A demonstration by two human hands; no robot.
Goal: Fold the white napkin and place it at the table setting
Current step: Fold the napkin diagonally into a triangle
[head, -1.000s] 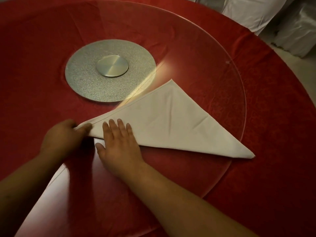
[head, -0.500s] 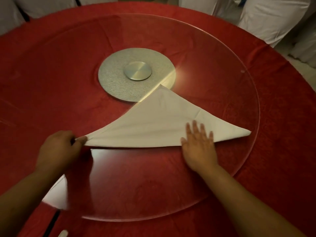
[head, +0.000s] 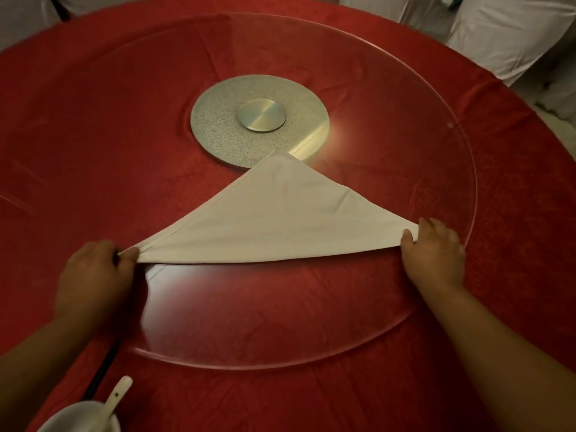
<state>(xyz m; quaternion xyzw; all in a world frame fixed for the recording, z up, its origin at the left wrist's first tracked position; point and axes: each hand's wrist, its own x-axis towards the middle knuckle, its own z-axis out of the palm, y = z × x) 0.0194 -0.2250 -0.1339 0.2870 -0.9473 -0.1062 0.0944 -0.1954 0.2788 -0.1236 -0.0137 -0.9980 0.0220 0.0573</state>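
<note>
The white napkin (head: 274, 216) lies folded into a triangle on the glass turntable (head: 280, 322), its apex pointing away from me toward the silver hub. My left hand (head: 96, 275) pinches the napkin's left corner between thumb and fingers. My right hand (head: 433, 254) grips the right corner, thumb on top. The long folded edge runs between both hands, close to me.
A silver turntable hub (head: 258, 120) sits at the middle of the round table with the red cloth (head: 78, 120). A white bowl (head: 74, 419) with a white spoon (head: 117, 397) and dark chopsticks (head: 103, 369) lie at the near left edge. White-covered chairs (head: 511, 29) stand at the far right.
My right hand slid rightward along the napkin's near edge to its right corner and took hold of it. The left hand kept its pinch on the left corner. The view shifted back.
</note>
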